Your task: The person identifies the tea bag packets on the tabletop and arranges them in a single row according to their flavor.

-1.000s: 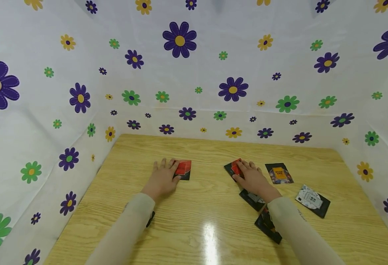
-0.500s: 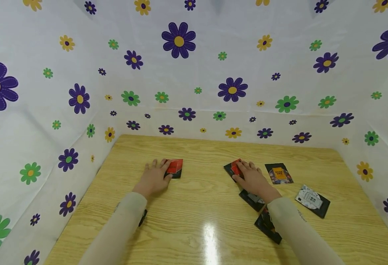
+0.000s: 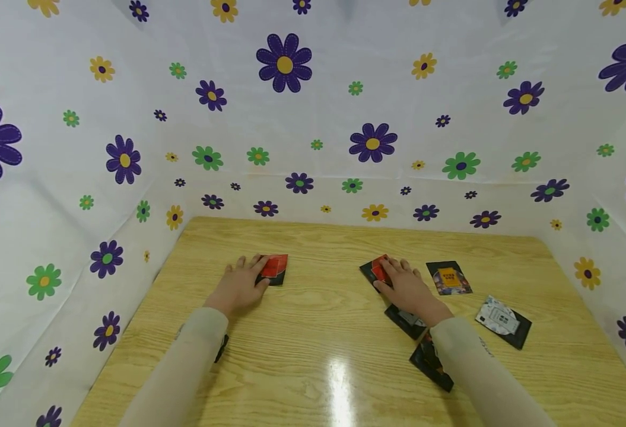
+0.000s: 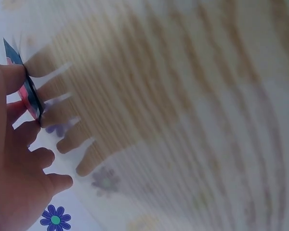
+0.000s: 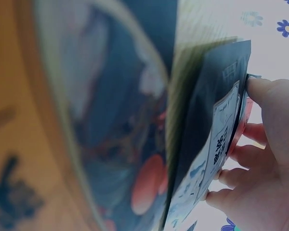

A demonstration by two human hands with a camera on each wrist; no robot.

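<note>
On the left of the table, my left hand (image 3: 238, 286) rests with spread fingers on a small flat red-and-black packet (image 3: 275, 267). In the left wrist view, the thumb of the left hand (image 4: 26, 178) touches the packet's near edge. My right hand (image 3: 410, 290) lies with extended fingers on a second red-and-black packet (image 3: 368, 271), right of centre. Just below that hand is a dark packet with a grey label (image 3: 406, 322), seen close in the right wrist view as a black packet (image 5: 207, 91) next to the right hand (image 5: 274, 154).
Another dark packet (image 3: 430, 367) lies partly beneath the right forearm. Farther right are a packet with an orange label (image 3: 449, 279) and a white-and-black packet (image 3: 503, 322). A flower-printed white cloth (image 3: 323, 130) encloses the wooden table (image 3: 302, 356) at the back and sides.
My left hand has slid left across the table, and the red-and-black packet under it has moved along. The right hand and its packet have stayed in place.
</note>
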